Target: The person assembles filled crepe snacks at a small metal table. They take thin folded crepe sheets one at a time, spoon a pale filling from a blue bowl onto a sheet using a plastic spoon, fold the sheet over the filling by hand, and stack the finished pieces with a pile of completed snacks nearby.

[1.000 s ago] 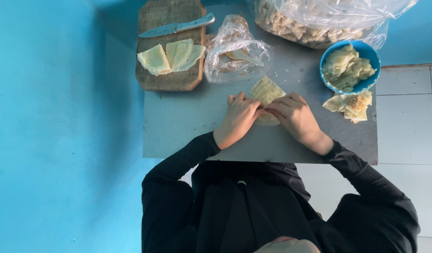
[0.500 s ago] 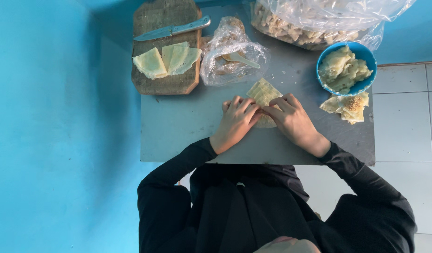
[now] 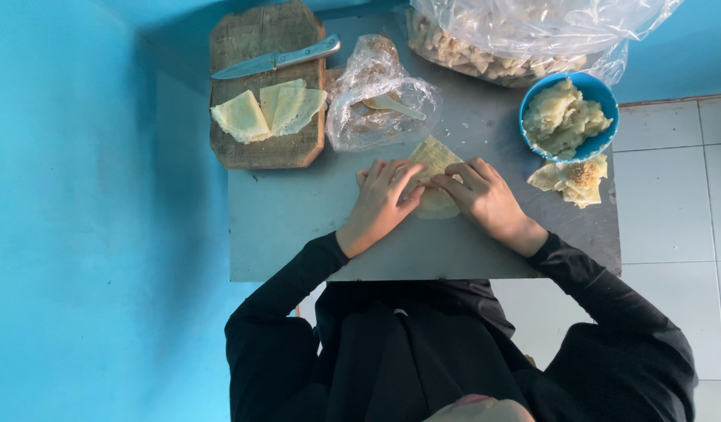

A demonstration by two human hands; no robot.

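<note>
A pale yellow pastry sheet point(image 3: 436, 159) lies in the middle of the grey table point(image 3: 298, 227), partly folded into a wedge. My left hand point(image 3: 382, 197) presses on its left side with the fingers curled over the fold. My right hand point(image 3: 484, 195) pinches its right side, and the fingertips of both hands nearly meet on top. Most of the sheet's lower part is hidden under my hands.
A wooden board point(image 3: 265, 148) at the back left carries several cut pastry sheets point(image 3: 270, 109) and a knife point(image 3: 276, 60). Beside it a crumpled plastic bag point(image 3: 376, 98) holds a spoon. A blue bowl point(image 3: 602, 141) of filling, folded pieces point(image 3: 573, 180) and a large filled bag point(image 3: 517, 39) are at the right.
Both hands stay on the sheet, with their fingers drawn slightly closer together over the fold. The view has shifted a little.
</note>
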